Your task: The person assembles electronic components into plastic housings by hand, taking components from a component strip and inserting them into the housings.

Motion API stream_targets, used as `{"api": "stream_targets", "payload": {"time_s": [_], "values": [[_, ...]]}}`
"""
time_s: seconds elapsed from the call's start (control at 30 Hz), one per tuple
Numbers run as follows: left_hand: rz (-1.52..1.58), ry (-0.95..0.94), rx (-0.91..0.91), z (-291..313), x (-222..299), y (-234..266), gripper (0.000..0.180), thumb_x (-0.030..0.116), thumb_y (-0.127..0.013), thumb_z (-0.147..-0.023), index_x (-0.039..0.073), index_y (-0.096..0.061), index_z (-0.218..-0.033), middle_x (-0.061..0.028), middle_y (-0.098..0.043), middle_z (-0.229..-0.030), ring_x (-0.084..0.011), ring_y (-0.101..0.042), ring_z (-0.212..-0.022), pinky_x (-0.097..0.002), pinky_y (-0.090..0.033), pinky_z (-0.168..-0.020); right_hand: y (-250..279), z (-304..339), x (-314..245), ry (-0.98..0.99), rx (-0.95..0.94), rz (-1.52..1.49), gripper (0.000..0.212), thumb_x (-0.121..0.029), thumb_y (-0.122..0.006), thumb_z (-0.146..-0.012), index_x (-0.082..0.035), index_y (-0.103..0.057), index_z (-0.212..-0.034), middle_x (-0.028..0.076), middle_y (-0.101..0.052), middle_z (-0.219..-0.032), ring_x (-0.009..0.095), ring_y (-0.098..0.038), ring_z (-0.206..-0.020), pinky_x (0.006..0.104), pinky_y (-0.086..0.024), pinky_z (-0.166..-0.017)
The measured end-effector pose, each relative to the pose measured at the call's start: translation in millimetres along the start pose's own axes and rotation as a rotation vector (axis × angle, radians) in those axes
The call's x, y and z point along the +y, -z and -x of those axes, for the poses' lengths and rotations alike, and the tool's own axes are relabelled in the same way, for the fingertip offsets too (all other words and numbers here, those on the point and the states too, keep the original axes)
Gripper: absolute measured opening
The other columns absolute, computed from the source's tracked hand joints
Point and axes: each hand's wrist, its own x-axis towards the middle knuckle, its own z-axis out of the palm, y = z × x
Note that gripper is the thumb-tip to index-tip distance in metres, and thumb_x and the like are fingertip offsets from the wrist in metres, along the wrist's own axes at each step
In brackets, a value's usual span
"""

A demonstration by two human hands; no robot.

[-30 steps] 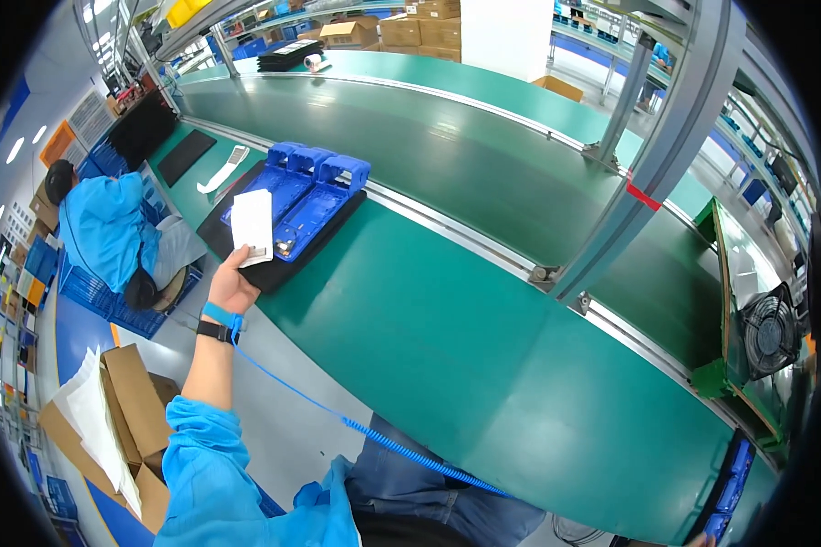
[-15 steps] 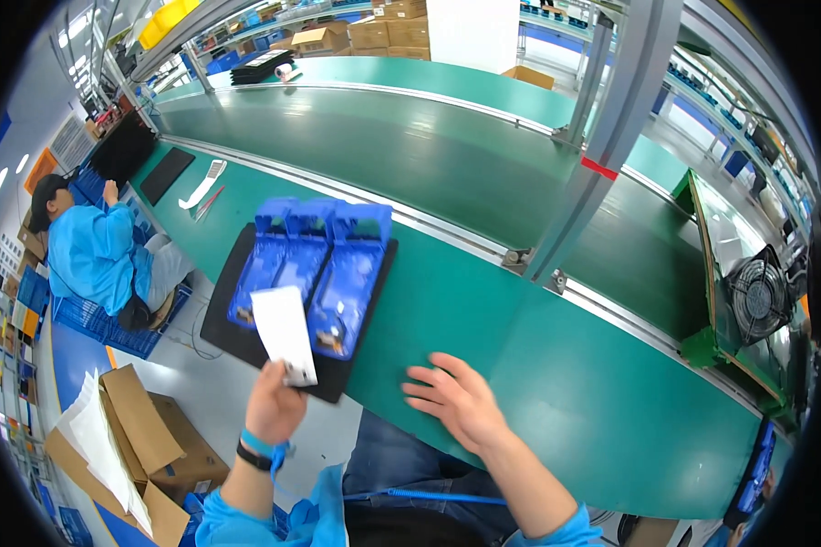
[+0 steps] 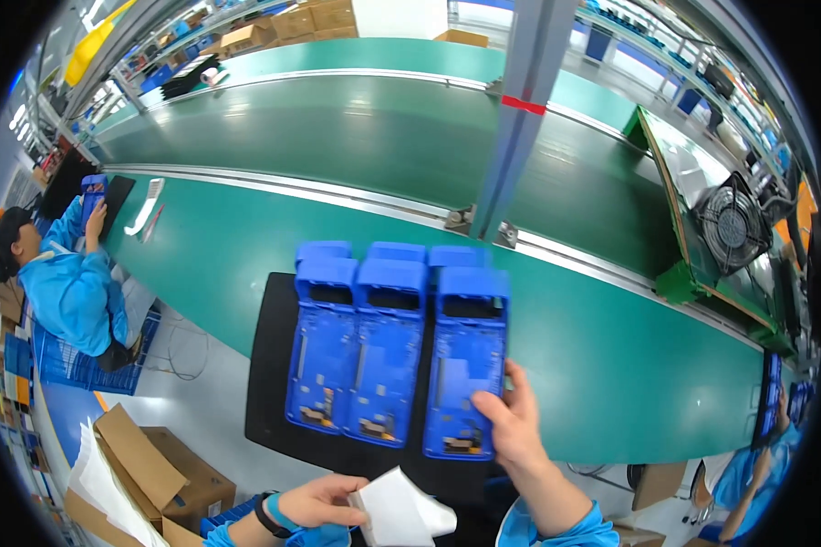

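Three blue plastic housings stand side by side on a black mat point(image 3: 267, 383), each with a raised, windowed top end and small brown-gold parts at its near end. My right hand point(image 3: 517, 428) grips the right edge of the rightmost housing point(image 3: 465, 374), thumb on its inner face, fingers around the side. The left housing point(image 3: 321, 365) and the middle housing point(image 3: 385, 369) sit close together, with a gap before the third. Nearer to me, my left hand point(image 3: 324, 503) pinches a bent white sheet point(image 3: 400, 512) in front of the mat.
A green bench point(image 3: 611, 374) runs across, with a metal post point(image 3: 511, 137) along its far rail. At right is a green-framed unit with a black fan point(image 3: 734, 223). A person in blue point(image 3: 73, 292) sits at far left, holding a blue housing. An open carton point(image 3: 169, 474) stands lower left.
My left hand has drawn the white sheet down off the housings toward me. My right hand has gone from empty to gripping the rightmost housing. The view has shifted; the person at left has raised a housing.
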Motion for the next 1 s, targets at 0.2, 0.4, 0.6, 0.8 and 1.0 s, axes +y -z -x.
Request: {"api": "stream_targets", "payload": {"time_s": [0.2, 0.4, 0.6, 0.8, 1.0], "values": [[-0.118, -0.524, 0.333, -7.0, 61.7, 1.6, 0.048, 0.005, -0.067, -0.085, -0.007, -0.053, -0.129, -0.0181, -0.062, -0.124, -0.0255, -0.061, -0.114, -0.0367, -0.046, -0.100, 107.6, 53.0, -39.2, 0.236, 0.297, 0.076, 0.071, -0.001, -0.068, -0.080, -0.007, -0.031, -0.141, 0.019, -0.066, -0.109, 0.023, -0.069, -0.090, 0.0339, -0.058, -0.078], [-0.194, -0.617, 0.398, -79.1, 78.0, 8.9, 0.035, 0.010, -0.060, -0.095, -0.004, -0.050, -0.124, -0.0089, -0.063, -0.115, -0.0143, -0.059, -0.105, -0.0280, -0.044, -0.093, 152.8, 74.4, -55.5, 0.399, 0.457, 0.223, 0.066, -0.005, -0.068, -0.083, -0.003, -0.035, -0.140, 0.019, -0.066, -0.111, 0.020, -0.069, -0.090, 0.0310, -0.056, -0.079], [-0.208, -0.567, 0.281, -105.3, 83.7, -17.9, 0.028, 0.010, -0.059, -0.095, -0.003, -0.052, -0.119, -0.0076, -0.063, -0.112, -0.0117, -0.058, -0.102, -0.0268, -0.043, -0.092, 158.3, 70.0, -45.6, 0.540, 0.508, 0.905, 0.063, -0.021, -0.069, -0.087, 0.008, -0.045, -0.138, 0.024, -0.037, -0.147, 0.033, -0.047, -0.130, 0.0400, -0.040, -0.105], [-0.259, -0.529, 0.316, -95.3, 66.4, -20.1, 0.041, 0.007, -0.057, -0.095, -0.009, -0.045, -0.130, -0.0168, -0.050, -0.138, -0.0168, -0.052, -0.120, -0.0309, -0.038, -0.103, 135.2, 65.2, -60.1, 0.466, 0.429, 1.373, 0.064, -0.030, -0.063, -0.092, 0.007, -0.043, -0.140, 0.028, -0.031, -0.151, 0.042, -0.034, -0.139, 0.0469, -0.029, -0.112], [-0.302, -0.527, 0.287, -95.7, 61.1, -32.5, 0.055, 0.004, -0.054, -0.094, -0.015, -0.032, -0.141, -0.0236, -0.014, -0.160, -0.0228, -0.041, -0.136, -0.0361, -0.029, -0.113, 128.1, 60.9, -63.2, 0.426, 0.402, 1.560, 0.074, -0.045, -0.056, -0.094, 0.009, -0.038, -0.142, 0.029, -0.024, -0.154, 0.046, -0.024, -0.143, 0.0513, -0.021, -0.115]]}}
